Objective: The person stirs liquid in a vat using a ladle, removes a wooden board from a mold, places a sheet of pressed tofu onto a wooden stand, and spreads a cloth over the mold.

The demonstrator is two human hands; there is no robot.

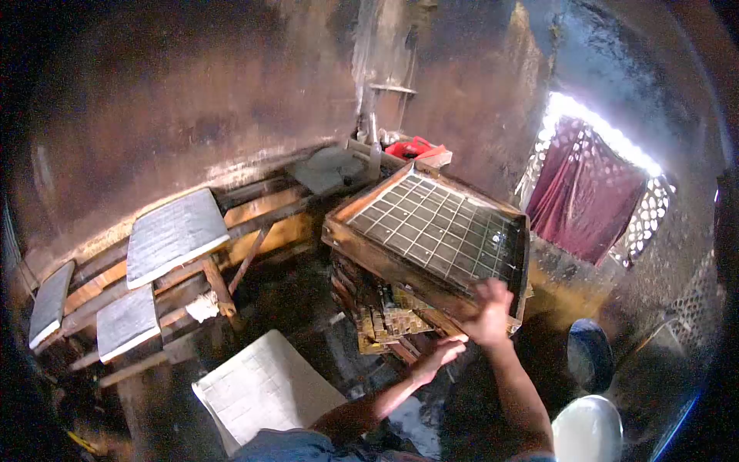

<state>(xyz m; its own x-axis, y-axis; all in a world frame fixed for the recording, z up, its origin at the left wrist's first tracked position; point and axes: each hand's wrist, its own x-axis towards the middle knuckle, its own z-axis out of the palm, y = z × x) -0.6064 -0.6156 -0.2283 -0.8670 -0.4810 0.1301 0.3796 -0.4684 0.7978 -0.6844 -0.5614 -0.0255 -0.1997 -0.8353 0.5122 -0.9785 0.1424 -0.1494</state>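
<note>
A wooden-framed tray [368,256] with a wire grid across its dark inside rests on a stack below it. My right hand [488,314] is over the tray's near right corner, its fingers apart and a little blurred. Whether it touches the rim I cannot tell. Lower and to the left, my left hand [439,360] is just below the tray's near edge. Its fingers reach to the right, and I see nothing held in them. Under the tray, yellowish slatted blocks [387,319] form part of the stack.
At the left, a wooden rack [254,223] carries several pale slabs [177,233]. A white sheet-like slab [269,385] lies close in front. Behind the tray are a red bag [416,148] and a bottle [375,146]. A dark red curtain [585,189] covers the window; a white rounded object [589,431] stands lower right.
</note>
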